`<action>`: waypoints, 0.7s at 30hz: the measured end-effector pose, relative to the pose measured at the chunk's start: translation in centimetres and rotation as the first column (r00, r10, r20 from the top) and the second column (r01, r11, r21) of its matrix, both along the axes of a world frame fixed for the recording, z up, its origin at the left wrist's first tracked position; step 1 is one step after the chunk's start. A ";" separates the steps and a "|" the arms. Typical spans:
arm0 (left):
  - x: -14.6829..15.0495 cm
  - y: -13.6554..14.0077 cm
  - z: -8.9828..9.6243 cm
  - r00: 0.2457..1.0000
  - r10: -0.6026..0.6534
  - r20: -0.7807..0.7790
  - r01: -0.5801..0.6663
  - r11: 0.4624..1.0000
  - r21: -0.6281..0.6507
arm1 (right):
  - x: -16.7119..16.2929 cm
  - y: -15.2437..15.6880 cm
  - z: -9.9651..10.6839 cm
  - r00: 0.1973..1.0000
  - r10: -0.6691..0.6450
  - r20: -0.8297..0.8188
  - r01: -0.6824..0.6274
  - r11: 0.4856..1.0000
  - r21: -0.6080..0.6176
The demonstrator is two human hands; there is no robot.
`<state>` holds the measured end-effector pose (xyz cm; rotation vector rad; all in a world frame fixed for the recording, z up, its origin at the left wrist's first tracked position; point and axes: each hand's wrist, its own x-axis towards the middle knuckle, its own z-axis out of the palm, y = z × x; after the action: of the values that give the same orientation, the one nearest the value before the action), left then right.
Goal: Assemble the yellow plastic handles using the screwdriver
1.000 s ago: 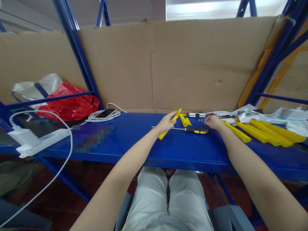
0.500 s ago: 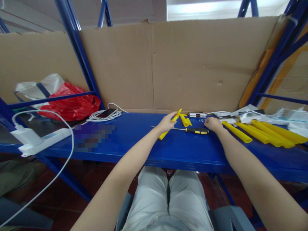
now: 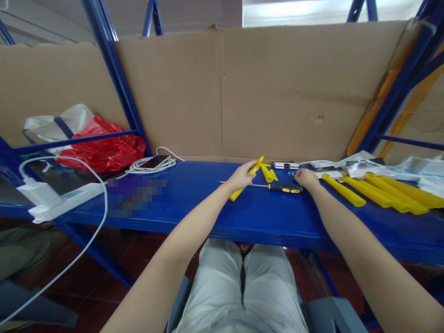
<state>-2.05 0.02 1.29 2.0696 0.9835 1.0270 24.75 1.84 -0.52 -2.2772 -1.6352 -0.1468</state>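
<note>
My left hand point(image 3: 241, 176) is closed around a long yellow plastic piece point(image 3: 236, 194), which slants across the hand with its pointed end up and away from me. Below and beside it lies a screwdriver point(image 3: 285, 188) with a black and yellow handle. Its thin shaft passes behind my left hand. Shorter yellow pieces point(image 3: 267, 174) lie just beyond. My right hand point(image 3: 305, 178) rests on the table with its fingers curled together. Beside those fingertips are several tiny pale parts point(image 3: 290, 173). Whatever the right fingers hold, if anything, is hidden.
Several long yellow handle-like pieces point(image 3: 391, 194) lie at the right, before clear plastic bags point(image 3: 367, 167). On the left are a power strip point(image 3: 69, 201), a coiled white cable with a phone point(image 3: 156, 161) and a red bag point(image 3: 104, 145). Cardboard point(image 3: 277, 92) walls the back of the blue table point(image 3: 194, 185).
The view has shifted very slightly. Both hands stay in the same place, and the left keeps its grip on the yellow plastic piece.
</note>
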 end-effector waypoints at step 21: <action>10.4 -0.3 3.6 0.944 -0.022 0.329 0.201 0.828 -0.523 | 1.5 -1.6 2.0 0.968 -0.054 -0.245 0.136 0.933 0.334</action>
<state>8.31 -0.32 4.85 1.4175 0.8535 0.8448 26.22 0.28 1.53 -2.0163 -1.2663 -0.1716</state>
